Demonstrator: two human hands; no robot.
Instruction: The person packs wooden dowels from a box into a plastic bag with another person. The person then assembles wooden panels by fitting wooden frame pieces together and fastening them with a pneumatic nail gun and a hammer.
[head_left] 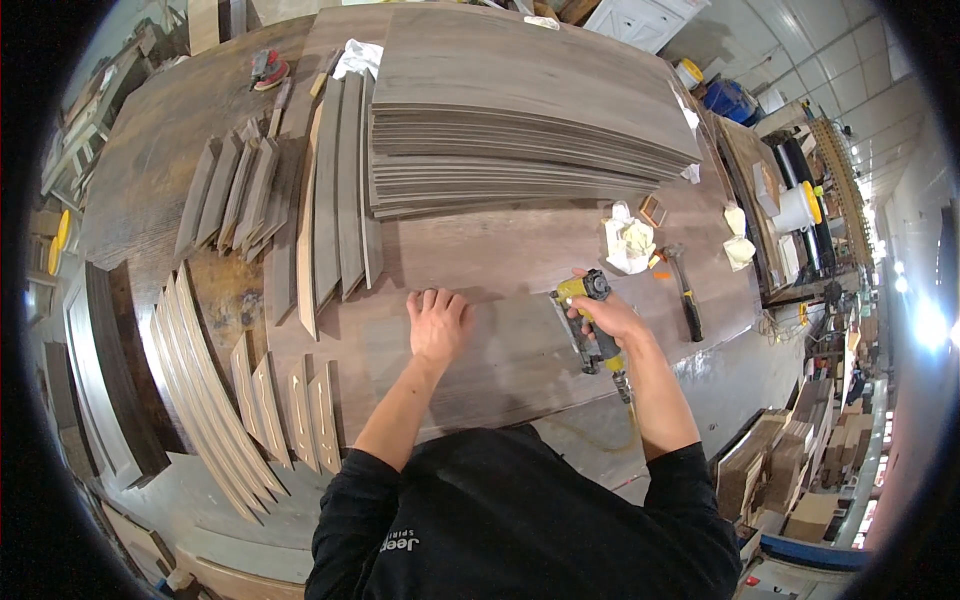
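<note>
In front of me a flat grey-brown wood panel lies at the table's near edge. My left hand rests palm down on its far part, fingers forward and holding nothing. My right hand is wrapped round the grip of a yellow and black air nailer, above the panel's right part. An air hose runs from the nailer's handle toward the floor. Just right of the nailer lies a hammer with a black and yellow handle. Crumpled cream paper sits beyond my right hand.
A tall stack of grey-brown panels fills the table's far side. Long wood strips and shorter pieces lie at left. Nearer are thin strips with beads of glue and framed doors. A red sander stands far left.
</note>
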